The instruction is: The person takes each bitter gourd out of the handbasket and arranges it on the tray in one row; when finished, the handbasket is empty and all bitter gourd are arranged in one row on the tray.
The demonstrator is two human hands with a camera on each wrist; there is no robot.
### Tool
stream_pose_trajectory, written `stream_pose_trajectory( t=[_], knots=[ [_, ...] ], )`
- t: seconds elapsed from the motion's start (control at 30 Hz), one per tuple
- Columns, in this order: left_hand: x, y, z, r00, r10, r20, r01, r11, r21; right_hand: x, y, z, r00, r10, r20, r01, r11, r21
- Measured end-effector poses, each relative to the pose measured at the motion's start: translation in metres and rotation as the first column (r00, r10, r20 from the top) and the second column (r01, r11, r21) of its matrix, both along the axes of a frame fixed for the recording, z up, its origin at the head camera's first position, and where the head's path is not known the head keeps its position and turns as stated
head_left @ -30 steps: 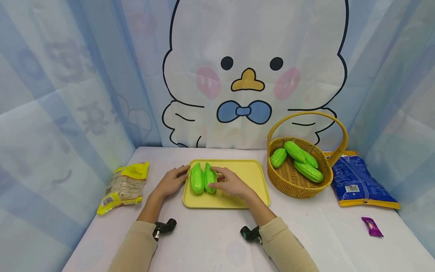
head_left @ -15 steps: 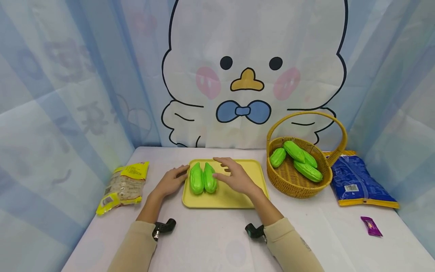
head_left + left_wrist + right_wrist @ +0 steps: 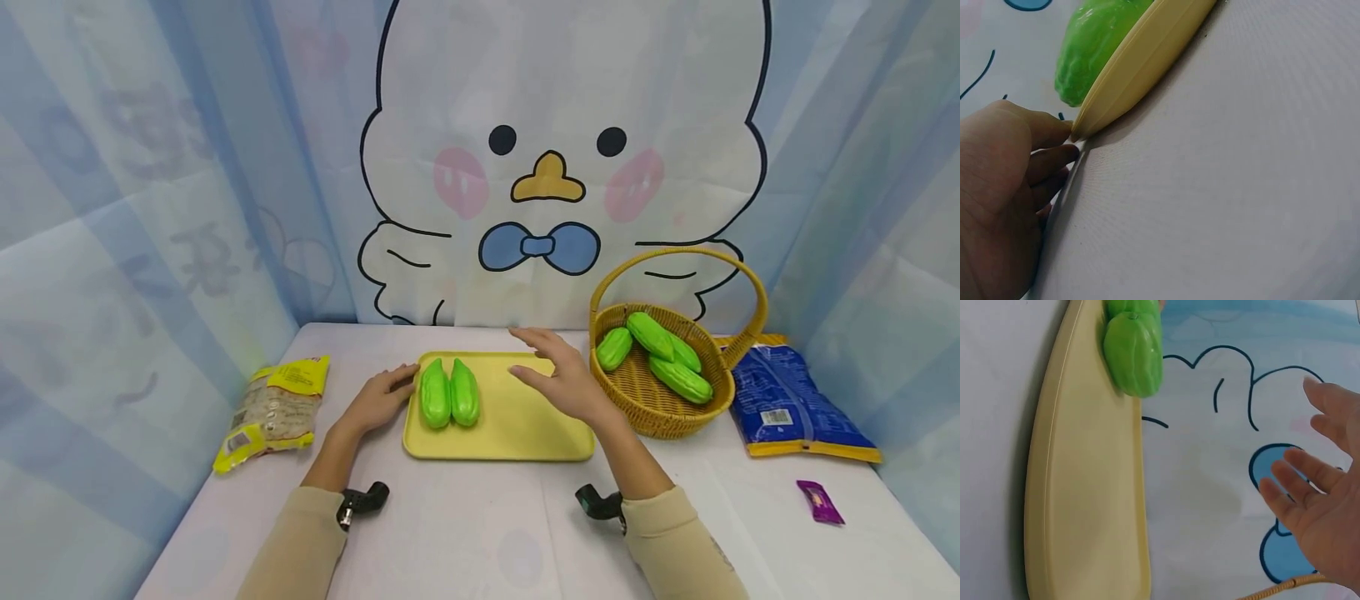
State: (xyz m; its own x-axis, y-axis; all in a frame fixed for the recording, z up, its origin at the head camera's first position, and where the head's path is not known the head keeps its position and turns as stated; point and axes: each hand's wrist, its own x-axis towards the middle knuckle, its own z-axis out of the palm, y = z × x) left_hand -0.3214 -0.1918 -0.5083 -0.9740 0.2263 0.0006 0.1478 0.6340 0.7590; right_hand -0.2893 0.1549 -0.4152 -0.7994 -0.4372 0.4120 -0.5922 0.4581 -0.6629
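A yellow tray (image 3: 528,417) lies on the table, with two plump, ribbed green toy vegetables (image 3: 450,393), shaped like short cucumbers, side by side at its left end. My left hand (image 3: 377,402) rests by the tray's left edge. In the left wrist view, that hand's fingertips (image 3: 1066,132) touch the tray's rim. Above the right part of the tray hovers my right hand (image 3: 562,375), fingers spread and holding nothing. The right wrist view has this palm (image 3: 1329,531) bare, apart from the tray and the vegetables.
A wicker basket (image 3: 660,423) with several more green toy vegetables stands right of the tray. Behind it lies a blue packet (image 3: 798,400). A yellow packet (image 3: 277,408) lies at the left, and a small purple wrapped candy (image 3: 821,502) at the right.
My right hand has let go of the right-hand green toy vegetable and moved right, toward the basket, with its fingers opening. The left hand has stayed at the tray's edge.
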Motion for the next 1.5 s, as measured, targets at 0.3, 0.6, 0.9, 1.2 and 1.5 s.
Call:
stream_pose_trajectory(
  t=[0.3, 0.6, 0.9, 1.2, 1.5],
  knots=[
    [0.001, 0.001, 0.002, 1.000, -0.001, -0.009, 0.001, 1.000, -0.009, 0.001, 0.037, 0.005, 0.998, -0.060, -0.017, 0.060, 0.998, -0.013],
    [0.000, 0.002, 0.001, 1.000, 0.002, -0.002, -0.002, 1.000, 0.006, 0.000, 0.073, 0.015, 0.990, -0.141, 0.004, 0.141, 0.989, -0.050],
    [-0.001, 0.000, 0.000, 1.000, -0.002, -0.012, 0.002, 1.000, -0.004, 0.003, 0.100, 0.022, 0.978, -0.200, 0.066, 0.206, 0.973, -0.107],
    [-0.001, 0.001, -0.001, 1.000, 0.006, 0.003, -0.006, 1.000, -0.008, -0.003, 0.124, 0.017, 0.943, -0.330, 0.030, 0.331, 0.939, -0.090],
    [-0.001, 0.001, 0.001, 1.000, 0.000, -0.002, 0.000, 1.000, -0.022, -0.019, 0.144, 0.013, 0.909, -0.416, -0.004, 0.416, 0.909, 0.026]
  ],
)
